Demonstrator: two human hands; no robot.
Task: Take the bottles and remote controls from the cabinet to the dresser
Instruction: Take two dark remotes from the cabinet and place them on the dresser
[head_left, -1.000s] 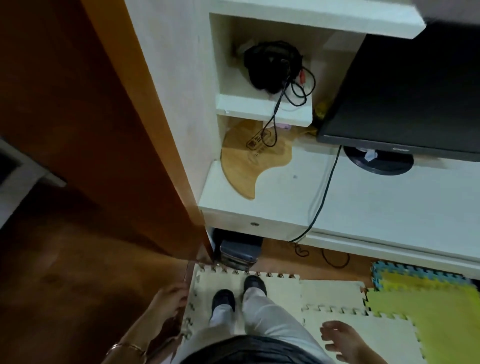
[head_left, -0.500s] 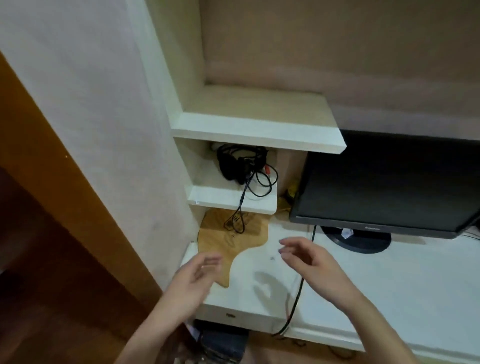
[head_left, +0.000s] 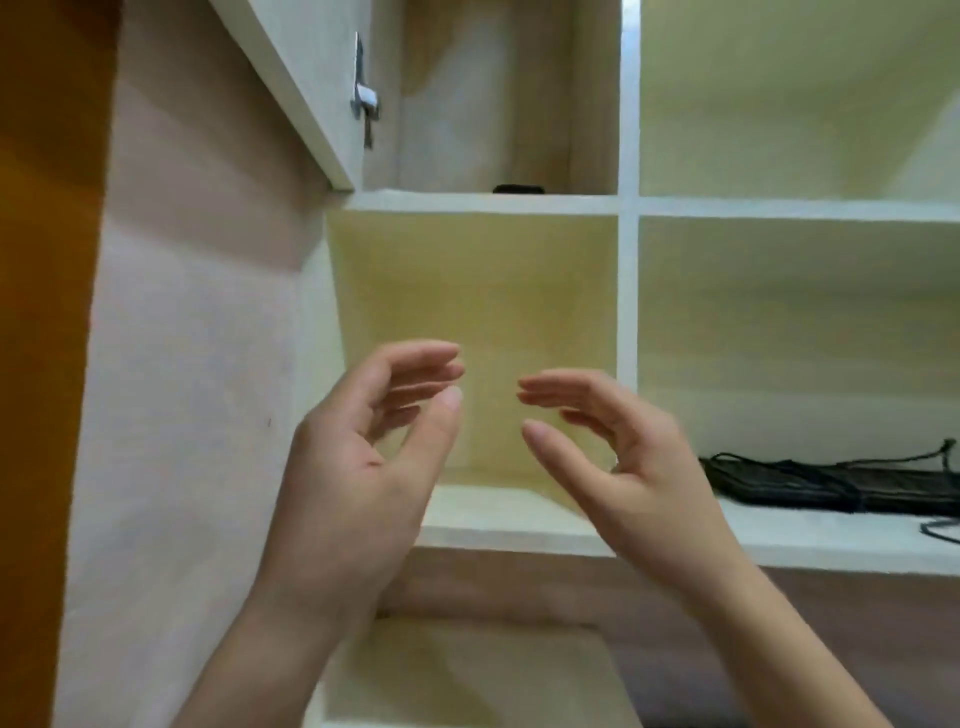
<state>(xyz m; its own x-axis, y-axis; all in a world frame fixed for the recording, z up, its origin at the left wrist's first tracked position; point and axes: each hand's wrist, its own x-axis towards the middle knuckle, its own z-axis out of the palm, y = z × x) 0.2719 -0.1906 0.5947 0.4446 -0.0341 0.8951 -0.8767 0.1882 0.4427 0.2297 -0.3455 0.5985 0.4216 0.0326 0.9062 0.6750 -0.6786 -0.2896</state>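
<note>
Hovering before the cabinet (head_left: 628, 208), the left hand (head_left: 358, 467) and right hand (head_left: 623, 467) were loosely open and empty, with fetching seemingly not yet begun.

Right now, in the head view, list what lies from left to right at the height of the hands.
orange-brown panel → left hand → right hand → black cord bundle on the right compartment's shelf. Both hands are raised with the fingers loosely curved and hold nothing.
</note>
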